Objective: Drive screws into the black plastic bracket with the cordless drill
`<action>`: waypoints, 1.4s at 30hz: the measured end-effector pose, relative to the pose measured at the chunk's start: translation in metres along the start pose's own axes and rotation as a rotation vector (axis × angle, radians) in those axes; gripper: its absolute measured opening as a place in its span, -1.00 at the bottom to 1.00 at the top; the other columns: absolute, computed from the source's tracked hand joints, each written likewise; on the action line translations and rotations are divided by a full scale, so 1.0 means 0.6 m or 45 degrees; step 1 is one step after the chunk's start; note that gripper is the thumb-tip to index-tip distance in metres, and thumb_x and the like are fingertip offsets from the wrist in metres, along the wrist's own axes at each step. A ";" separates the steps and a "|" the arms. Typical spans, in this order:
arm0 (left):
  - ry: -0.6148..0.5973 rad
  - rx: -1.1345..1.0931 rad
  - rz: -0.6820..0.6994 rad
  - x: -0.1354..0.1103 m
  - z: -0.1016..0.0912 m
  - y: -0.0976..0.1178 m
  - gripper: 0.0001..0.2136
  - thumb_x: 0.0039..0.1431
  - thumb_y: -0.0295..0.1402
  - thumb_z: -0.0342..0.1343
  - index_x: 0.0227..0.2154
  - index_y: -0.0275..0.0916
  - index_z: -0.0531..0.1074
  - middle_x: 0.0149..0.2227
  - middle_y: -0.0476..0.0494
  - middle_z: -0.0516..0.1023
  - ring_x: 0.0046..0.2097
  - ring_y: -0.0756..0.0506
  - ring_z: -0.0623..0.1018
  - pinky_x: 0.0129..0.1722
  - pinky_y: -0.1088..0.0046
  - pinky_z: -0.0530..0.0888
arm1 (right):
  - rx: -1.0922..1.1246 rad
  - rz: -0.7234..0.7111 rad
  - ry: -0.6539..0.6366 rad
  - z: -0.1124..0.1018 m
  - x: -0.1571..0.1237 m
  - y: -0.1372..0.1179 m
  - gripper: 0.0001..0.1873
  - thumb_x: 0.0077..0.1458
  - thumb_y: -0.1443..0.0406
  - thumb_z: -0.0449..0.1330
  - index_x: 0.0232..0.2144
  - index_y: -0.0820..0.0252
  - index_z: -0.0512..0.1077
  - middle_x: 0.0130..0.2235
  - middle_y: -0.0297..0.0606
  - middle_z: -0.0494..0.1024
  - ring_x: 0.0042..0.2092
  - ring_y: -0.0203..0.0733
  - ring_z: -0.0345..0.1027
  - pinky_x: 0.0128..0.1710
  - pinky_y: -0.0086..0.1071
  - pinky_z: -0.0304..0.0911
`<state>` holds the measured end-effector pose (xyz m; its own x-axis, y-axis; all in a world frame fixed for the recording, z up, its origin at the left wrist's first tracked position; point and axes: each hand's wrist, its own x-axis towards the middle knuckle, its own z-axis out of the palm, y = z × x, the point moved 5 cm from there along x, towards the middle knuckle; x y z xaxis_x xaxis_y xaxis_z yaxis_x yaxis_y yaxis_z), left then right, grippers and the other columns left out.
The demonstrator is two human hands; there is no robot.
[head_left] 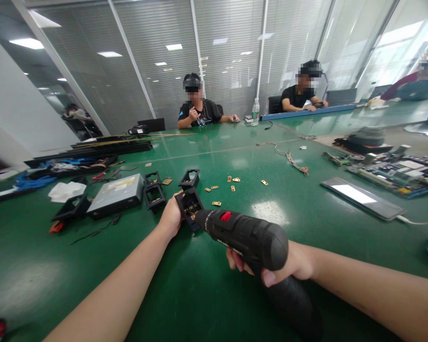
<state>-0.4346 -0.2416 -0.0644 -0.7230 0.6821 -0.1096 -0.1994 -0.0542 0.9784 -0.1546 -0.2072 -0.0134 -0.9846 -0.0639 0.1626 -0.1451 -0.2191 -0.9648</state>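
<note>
OK, R fingers (238,260) grip blk drill (247,236); wht collar txt (207,219) illegible.

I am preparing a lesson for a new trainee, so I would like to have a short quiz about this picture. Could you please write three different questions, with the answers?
1. Which thing does the right grip hold?
A) a pair of scissors
B) a black power drill
C) a hammer

2. True or false: the left grip holds a plastic bottle.

3. Fill in the colour: the small plates lying loose on the green table are ____.

Key:
1. B
2. False; it holds a black open frame.
3. Gold
</note>
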 end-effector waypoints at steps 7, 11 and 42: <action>-0.013 -0.005 0.002 -0.003 0.004 0.002 -0.69 0.01 -0.08 0.16 -0.30 -0.21 0.47 -0.44 -0.05 0.55 -0.42 -0.13 0.56 -0.31 0.29 0.51 | -0.003 0.014 0.005 -0.001 -0.001 0.006 -0.42 -0.22 0.19 0.56 -0.14 0.26 0.52 -0.16 -0.17 0.52 -0.15 -0.13 0.38 -0.09 -0.24 0.31; -0.021 0.000 0.011 -0.003 0.004 0.003 -0.69 0.00 -0.07 0.15 -0.31 -0.21 0.46 -0.43 -0.06 0.56 -0.41 -0.14 0.57 -0.32 0.30 0.51 | 0.008 0.051 0.010 0.002 -0.002 0.002 -0.38 -0.23 0.20 0.56 -0.11 0.28 0.52 -0.17 -0.16 0.52 -0.18 -0.15 0.38 -0.12 -0.26 0.32; -0.008 -0.003 -0.011 -0.004 0.006 0.003 -0.67 0.02 -0.06 0.14 -0.29 -0.22 0.49 -0.43 -0.06 0.54 -0.42 -0.14 0.55 -0.31 0.30 0.49 | 0.031 -0.039 -0.009 -0.005 0.000 0.009 -0.53 -0.19 0.14 0.52 -0.25 0.25 0.53 -0.19 -0.17 0.52 -0.12 -0.06 0.38 -0.02 -0.17 0.28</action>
<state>-0.4308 -0.2411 -0.0620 -0.7169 0.6873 -0.1173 -0.2074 -0.0496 0.9770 -0.1557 -0.2054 -0.0190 -0.9790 -0.0634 0.1936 -0.1729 -0.2444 -0.9542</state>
